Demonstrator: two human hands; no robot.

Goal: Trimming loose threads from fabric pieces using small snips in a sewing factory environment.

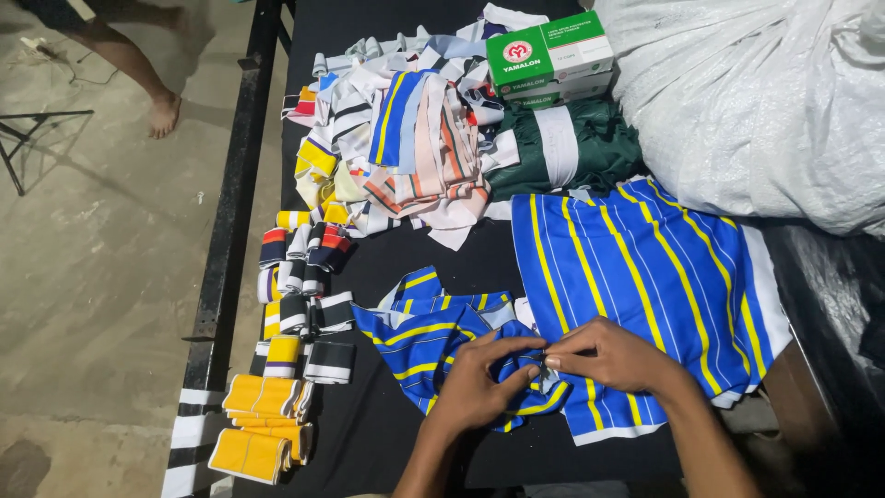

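Head view: both hands meet at the near edge of the blue-and-yellow striped fabric stack [636, 286] on the black counter [387, 433]. The left hand [475, 383] and right hand [613, 355] each pinch closed on a crumpled striped piece [433, 341] just left of the stack. It looks soft, light and floppy, best pinched at a hem.

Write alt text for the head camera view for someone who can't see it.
Left hand and right hand pinch blue fabric with yellow stripes on a black table. Folded striped cuffs, a fabric scrap pile and green boxes lie beyond.
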